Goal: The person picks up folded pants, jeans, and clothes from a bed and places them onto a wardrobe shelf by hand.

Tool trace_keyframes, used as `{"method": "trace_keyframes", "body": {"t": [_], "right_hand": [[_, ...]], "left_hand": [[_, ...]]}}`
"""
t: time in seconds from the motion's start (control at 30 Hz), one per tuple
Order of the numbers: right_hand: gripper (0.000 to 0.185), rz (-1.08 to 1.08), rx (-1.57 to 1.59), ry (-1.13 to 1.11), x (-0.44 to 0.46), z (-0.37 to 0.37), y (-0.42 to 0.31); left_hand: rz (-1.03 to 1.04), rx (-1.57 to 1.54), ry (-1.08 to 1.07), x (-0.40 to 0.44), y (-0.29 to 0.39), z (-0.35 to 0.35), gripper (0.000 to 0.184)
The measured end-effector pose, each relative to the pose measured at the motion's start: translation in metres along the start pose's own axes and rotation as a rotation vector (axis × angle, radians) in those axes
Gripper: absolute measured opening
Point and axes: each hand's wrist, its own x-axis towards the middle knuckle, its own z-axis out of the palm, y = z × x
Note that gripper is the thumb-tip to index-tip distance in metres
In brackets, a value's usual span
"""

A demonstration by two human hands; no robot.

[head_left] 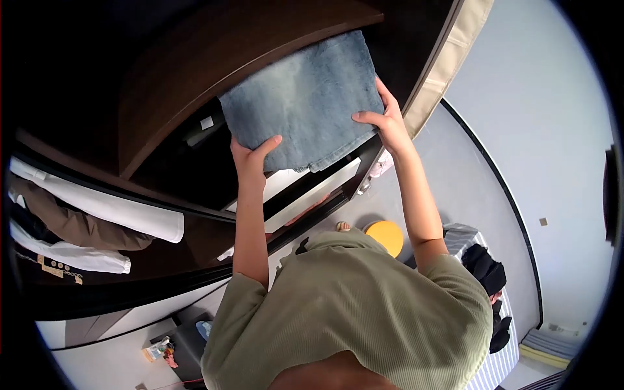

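Both hands grip a folded piece of blue denim clothing point(302, 97), whose exact kind the fold hides. Its far edge reaches in under a dark brown wooden board point(260, 58) of the wardrobe. My left hand point(255, 156) holds the near left corner, thumb on top and fingers underneath. At the right side, my right hand point(387, 120) grips the edge the same way, thumb lying on the denim. The undersides of the fingers are hidden by the cloth.
White and brown garments point(97, 214) hang at the left. A cream fabric panel point(448, 65) borders the wardrobe on the right. On the floor stands a round yellow stool point(385, 238). Dark clothes point(484, 270) lie on a striped cover point(497, 364) behind me to the right.
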Motion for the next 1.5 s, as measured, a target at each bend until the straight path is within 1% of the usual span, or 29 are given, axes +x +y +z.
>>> {"method": "trace_keyframes", "body": {"t": [0.03,0.13,0.17,0.27,0.37,0.47,0.5,0.6,0.63,0.73,0.8,0.87,0.9,0.93,0.97,1.0,1.07,1.13,1.17,1.2,1.27,1.3,1.37,1.47,1.5], "right_hand": [[0.084,0.023,0.016,0.027,0.005,-0.001,-0.002],[0.082,-0.001,0.051,-0.049,0.029,-0.01,-0.003],[0.08,-0.004,0.056,-0.039,0.035,-0.011,-0.002],[0.077,-0.007,0.076,-0.051,0.054,-0.012,-0.001],[0.076,-0.023,0.145,-0.115,0.074,-0.014,0.001],[0.076,0.035,0.182,-0.068,0.088,-0.02,0.015],[0.076,0.03,0.092,-0.027,0.088,-0.02,0.023],[0.073,0.011,0.021,0.081,0.078,-0.021,0.039],[0.068,-0.087,0.02,0.091,0.077,-0.021,0.044],[0.064,-0.161,0.009,0.096,0.076,-0.019,0.038],[0.057,-0.21,0.036,0.13,0.08,-0.016,0.035],[0.055,-0.26,0.056,0.165,0.081,-0.015,0.031],[0.049,-0.282,0.021,0.19,0.081,-0.016,0.034],[0.046,-0.348,-0.122,0.239,0.079,-0.015,0.036],[0.043,-0.414,-0.265,0.288,0.074,-0.014,0.037],[0.041,-0.479,-0.41,0.333,0.071,-0.014,0.038],[0.034,-0.572,-0.604,0.357,0.065,-0.013,0.042],[0.028,-0.66,-0.799,0.382,0.056,-0.013,0.046],[0.027,-0.692,-0.852,0.353,0.053,-0.012,0.045],[0.028,-0.747,-0.866,0.322,0.05,-0.01,0.045],[0.03,-0.772,-1.039,0.166,0.043,-0.011,0.045],[0.033,-0.747,-1.058,0.127,0.044,-0.012,0.049],[0.035,-0.706,-1.035,0.124,0.044,-0.013,0.053],[0.038,-0.653,-1.024,0.113,0.045,-0.014,0.059],[0.038,-0.64,-1.032,0.114,0.045,-0.014,0.062]], "left_hand": [[0.002,-0.011,0.007,0.004,0.0,0.004,0.07],[0.016,0.021,0.068,0.017,-0.001,0.015,0.071],[0.02,0.041,0.095,0.022,-0.002,0.018,0.072],[0.033,0.012,0.116,0.039,-0.006,0.02,0.071],[0.043,-0.042,0.131,0.051,-0.007,0.028,0.07],[0.013,-0.04,0.182,0.057,-0.019,0.031,0.072],[-0.001,-0.031,0.208,0.057,-0.027,0.032,0.074],[0.055,0.067,0.336,0.049,-0.046,0.036,0.081],[0.088,0.109,0.357,0.042,-0.046,0.039,0.088],[0.207,0.185,0.277,0.033,-0.047,0.044,0.089],[0.215,0.166,0.283,0.03,-0.041,0.053,0.088],[0.248,0.164,0.281,0.033,-0.041,0.059,0.088],[0.271,0.17,0.278,0.039,-0.048,0.059,0.088],[0.294,0.176,0.275,0.043,-0.056,0.06,0.089],[0.291,0.245,0.325,0.046,-0.065,0.062,0.088],[0.333,0.287,0.33,0.046,-0.066,0.063,0.088],[0.413,0.373,0.339,0.044,-0.067,0.064,0.088],[0.474,0.412,0.432,0.036,-0.066,0.073,0.083],[0.507,0.43,0.477,0.032,-0.064,0.077,0.081],[0.553,0.532,0.465,0.027,-0.062,0.077,0.075],[0.645,0.737,0.436,0.015,-0.059,0.076,0.063],[0.669,0.902,0.391,0.009,-0.058,0.075,0.054],[0.705,1.232,0.291,0.0,-0.057,0.073,0.04],[0.713,1.202,0.186,-0.003,-0.068,0.075,0.03],[0.705,1.124,0.197,-0.002,-0.073,0.077,0.032]]}}
